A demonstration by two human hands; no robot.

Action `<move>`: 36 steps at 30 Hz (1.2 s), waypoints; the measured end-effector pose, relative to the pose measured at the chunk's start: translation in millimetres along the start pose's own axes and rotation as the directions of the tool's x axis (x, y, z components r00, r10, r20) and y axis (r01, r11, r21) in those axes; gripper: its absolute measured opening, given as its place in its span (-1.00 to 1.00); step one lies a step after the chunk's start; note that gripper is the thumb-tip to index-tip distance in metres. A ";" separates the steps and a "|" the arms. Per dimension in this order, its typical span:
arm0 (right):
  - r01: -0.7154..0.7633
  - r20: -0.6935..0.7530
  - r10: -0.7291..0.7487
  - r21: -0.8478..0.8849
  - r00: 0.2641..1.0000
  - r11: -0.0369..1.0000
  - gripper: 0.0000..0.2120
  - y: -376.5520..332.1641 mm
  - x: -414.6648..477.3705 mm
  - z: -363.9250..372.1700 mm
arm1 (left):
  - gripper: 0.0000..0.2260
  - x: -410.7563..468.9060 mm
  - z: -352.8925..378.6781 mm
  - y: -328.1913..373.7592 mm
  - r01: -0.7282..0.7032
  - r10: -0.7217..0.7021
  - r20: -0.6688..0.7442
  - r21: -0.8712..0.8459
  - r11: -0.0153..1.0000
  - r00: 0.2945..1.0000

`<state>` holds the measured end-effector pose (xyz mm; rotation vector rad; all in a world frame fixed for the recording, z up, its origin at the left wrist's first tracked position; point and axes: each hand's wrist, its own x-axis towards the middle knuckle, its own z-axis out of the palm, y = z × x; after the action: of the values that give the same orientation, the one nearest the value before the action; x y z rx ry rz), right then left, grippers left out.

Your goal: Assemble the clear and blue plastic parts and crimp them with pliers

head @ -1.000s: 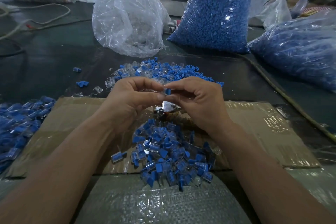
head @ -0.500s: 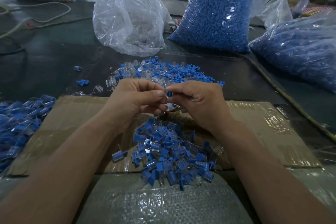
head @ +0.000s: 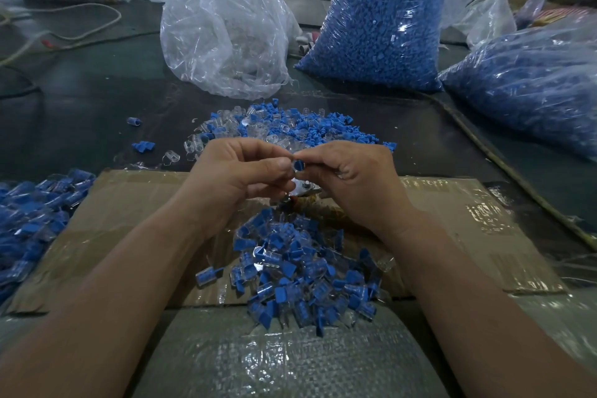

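Observation:
My right hand (head: 352,184) pinches a small blue plastic part (head: 298,165) between thumb and forefinger. My left hand (head: 239,178) meets it fingertip to fingertip and pinches a clear plastic part that its fingers mostly hide. Both hands hover above the metal head of the pliers (head: 303,189), which lies on the cardboard sheet (head: 452,223) and is largely covered by my right hand. Just in front of me sits a pile of assembled blue-and-clear pieces (head: 300,275). Behind my hands lies a loose heap of separate clear and blue parts (head: 290,126).
A crumpled clear bag (head: 226,39) stands behind the heap. Two full bags of blue parts (head: 381,32) (head: 529,84) fill the back right. More assembled pieces (head: 29,220) lie at the left edge. A few stray parts (head: 143,146) dot the dark table.
My hands have stayed close together over the pliers, and the blue part has shifted slightly between the fingertips. Nothing else has moved.

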<state>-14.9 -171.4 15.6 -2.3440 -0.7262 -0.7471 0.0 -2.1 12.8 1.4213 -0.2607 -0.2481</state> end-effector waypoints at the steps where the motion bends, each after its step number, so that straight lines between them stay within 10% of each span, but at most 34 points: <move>1: 0.006 -0.001 -0.006 -0.005 1.000 1.000 -0.79 -0.1 -0.1 0.4 | -0.93 0.0 -0.2 0.4 0.003 -0.003 0.005 0.012 1.000 1.000; 15: -0.095 0.123 0.092 0.019 0.988 0.995 -0.66 -5.0 1.8 -5.8 | -0.89 -0.9 3.6 1.6 -0.036 0.050 -0.085 0.159 0.987 0.995; 19: -0.444 0.462 0.447 -0.122 0.766 0.888 -0.30 16.1 2.3 -31.7 | -0.89 0.0 0.4 2.0 -0.044 0.061 -0.154 0.116 0.992 0.986; 23: -0.426 0.669 0.524 -0.325 0.527 0.844 -0.19 30.1 -0.9 -38.0 | -0.91 0.8 -1.8 1.0 -0.050 0.064 -0.179 0.083 0.995 0.982; 36: -0.300 0.442 0.472 -0.406 0.762 0.864 -0.85 33.4 3.4 -30.2 | -0.95 4.5 -7.0 -3.0 -0.155 0.119 -0.260 -0.125 0.980 0.958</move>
<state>-1.4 -213.0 26.8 -2.9075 -0.3019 -0.0043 6.4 2.6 9.0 1.2698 -0.1289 0.0285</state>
